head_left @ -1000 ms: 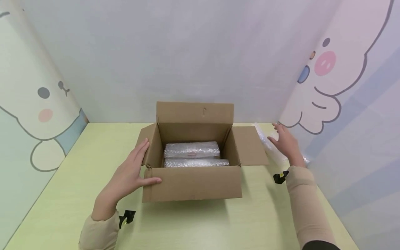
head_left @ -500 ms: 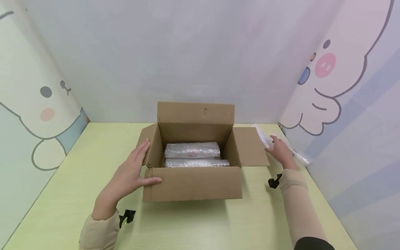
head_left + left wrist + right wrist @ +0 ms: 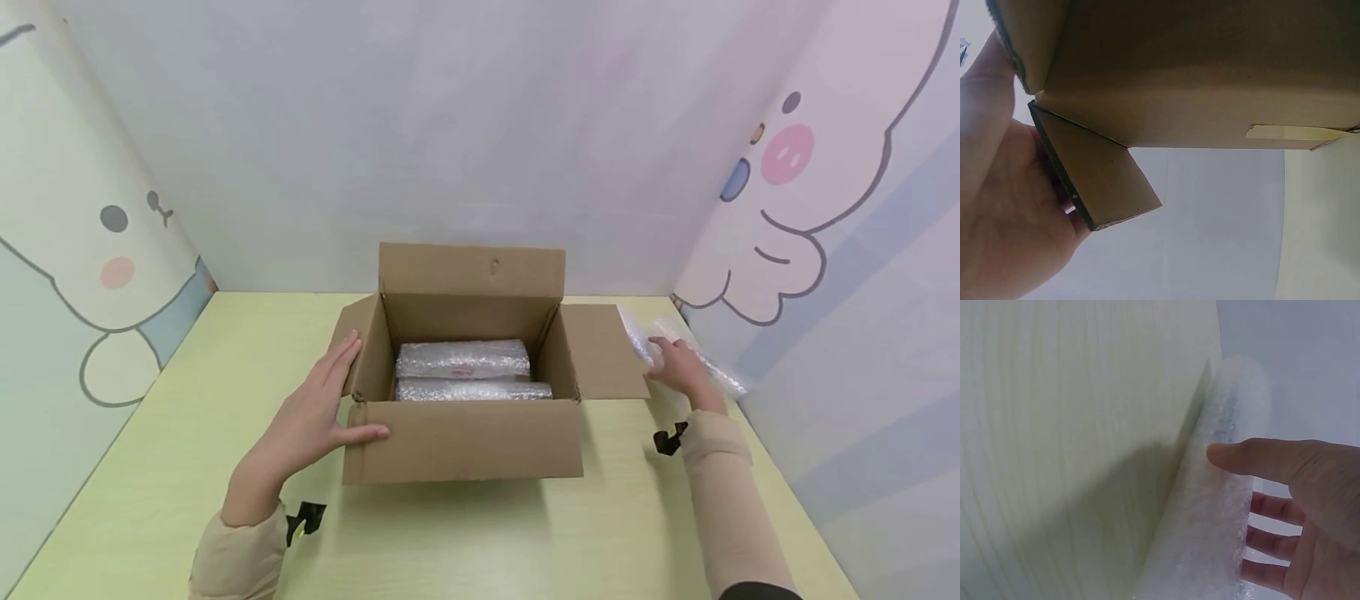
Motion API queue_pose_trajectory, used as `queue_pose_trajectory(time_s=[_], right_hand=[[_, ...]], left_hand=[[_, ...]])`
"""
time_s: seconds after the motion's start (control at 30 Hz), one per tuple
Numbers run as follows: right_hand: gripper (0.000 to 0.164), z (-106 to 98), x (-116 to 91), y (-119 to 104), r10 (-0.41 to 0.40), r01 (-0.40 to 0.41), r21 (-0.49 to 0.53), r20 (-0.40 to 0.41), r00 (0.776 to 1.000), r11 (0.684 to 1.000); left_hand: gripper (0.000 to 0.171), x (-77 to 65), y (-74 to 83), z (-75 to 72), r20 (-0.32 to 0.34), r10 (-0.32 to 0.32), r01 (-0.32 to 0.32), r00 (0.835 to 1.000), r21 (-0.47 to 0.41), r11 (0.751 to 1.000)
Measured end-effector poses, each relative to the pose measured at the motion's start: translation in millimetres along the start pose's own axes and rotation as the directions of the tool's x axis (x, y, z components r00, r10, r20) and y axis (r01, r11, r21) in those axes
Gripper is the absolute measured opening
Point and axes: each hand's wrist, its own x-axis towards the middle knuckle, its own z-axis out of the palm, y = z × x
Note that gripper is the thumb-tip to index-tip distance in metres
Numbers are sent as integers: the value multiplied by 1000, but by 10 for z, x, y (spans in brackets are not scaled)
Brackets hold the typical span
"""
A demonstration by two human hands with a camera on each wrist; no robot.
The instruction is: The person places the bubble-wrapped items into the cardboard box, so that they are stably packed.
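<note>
- Pale walls (image 3: 480, 125) with cartoon animals, closing in a light green table (image 3: 150, 467) on three sides.
- Cardboard box (image 3: 465, 446) at the middle of the table, open at the top: back flap upright, right flap (image 3: 603, 350) lying out flat, left flap (image 3: 348, 333) angled outward.
- Two bundles wrapped in bubble wrap, lying side by side on the box floor, one behind (image 3: 462, 358) and one in front (image 3: 472, 390).
- Roll of bubble wrap (image 3: 1222, 487) at the table's right edge, along the wall and just beyond the right flap.
- Left hand (image 3: 307, 421) spread flat, fingers straight against the box's left side and left flap, thumb laid across the front wall; steadies the box, grips nothing.
- Right hand (image 3: 678, 367) well apart from the left, closed around the roll: thumb (image 3: 1241, 456) across the near face, fingers (image 3: 1266, 540) behind it.
- Step in hand, by the look of it: taking hold of the roll while bracing the box.
- Next move, as a judgement: calls for a firm enough hold on soft, slippery wrap, and a lift clear of the right flap.
</note>
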Motion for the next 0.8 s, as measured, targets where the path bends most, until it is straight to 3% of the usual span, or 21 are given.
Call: queue_pose_trajectory(time_s=[0.47,0.6,0.8], right_hand=[[77,5,-30,44,-17,17,1,41,999,1000],[77,-135,-73,16,-12,12,4,31,999,1000],[78,-557,-136,-119,-28,27,-25,-45,999,999]], left_hand=[[118,-20,12,-13,4,-15,15,1000,-5,1000],[117,-17,16,-12,-1,-3,3,1000,1,1000],[117,-12,19,-15,-5,9,-9,1000,9,1000]])
